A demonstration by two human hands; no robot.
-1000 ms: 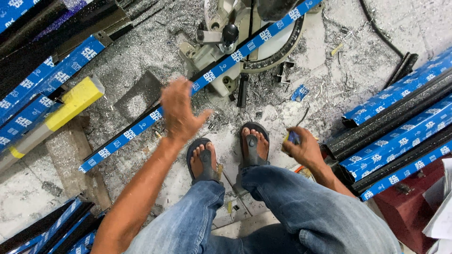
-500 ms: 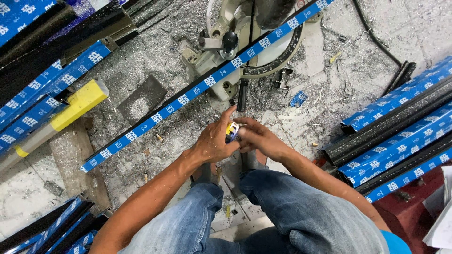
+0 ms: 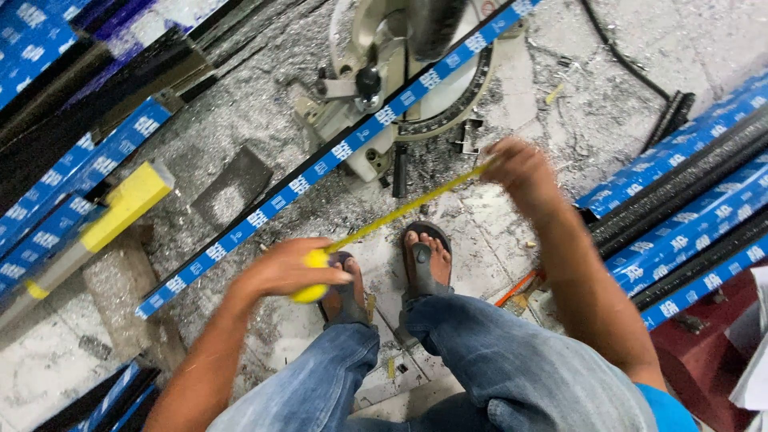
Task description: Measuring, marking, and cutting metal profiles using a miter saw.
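The left hand point(image 3: 280, 272) is wrapped round a yellow tape case point(image 3: 310, 276); the right hand point(image 3: 520, 172), blurred, pinches the tape's point(image 3: 408, 208) far end, drawn out taut above 2 sandalled feet point(image 3: 392, 272). Just beyond runs a blue-wrapped bar point(image 3: 320, 168) across a saw point(image 3: 400, 72). More bars point(image 3: 680, 208) are stacked right, shavings cover the floor point(image 3: 240, 104).

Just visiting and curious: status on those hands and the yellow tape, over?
Left hand grips yellow tape measure case. Right hand holds the tape blade pulled out above the blue-wrapped profile. Nothing blocking; metal shavings litter the floor.
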